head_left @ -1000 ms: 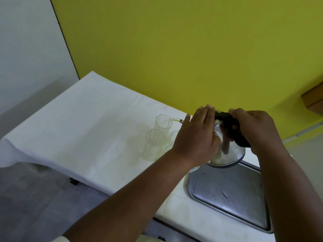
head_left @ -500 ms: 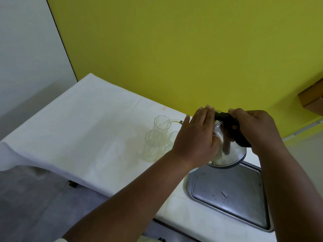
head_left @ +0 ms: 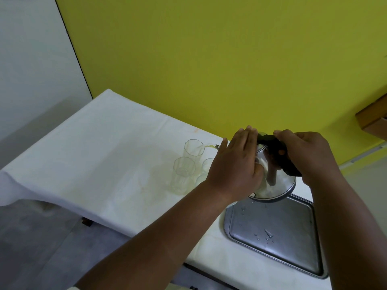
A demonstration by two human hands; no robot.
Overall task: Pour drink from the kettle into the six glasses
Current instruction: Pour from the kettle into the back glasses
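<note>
Tilted kettle [head_left: 274,185] — handle in right hand's [head_left: 310,158] closed fingers, left hand [head_left: 236,166] flat against it.

A bench [head_left: 88,155] covered by a white cloth [head_left: 62,164] runs along the yellow wall, the cloth hanging over its near-left edge. The cloth shows faint yellowish stains left of the left hand [head_left: 234,170]. Clear glasses stand directly on it just left of that hand: a far glass [head_left: 193,150], a nearer glass [head_left: 183,174], and others partly hidden behind the hand. Below the right hand [head_left: 310,158] a metal tray [head_left: 272,233] lies flat on the bench, with water drops on it.
</note>
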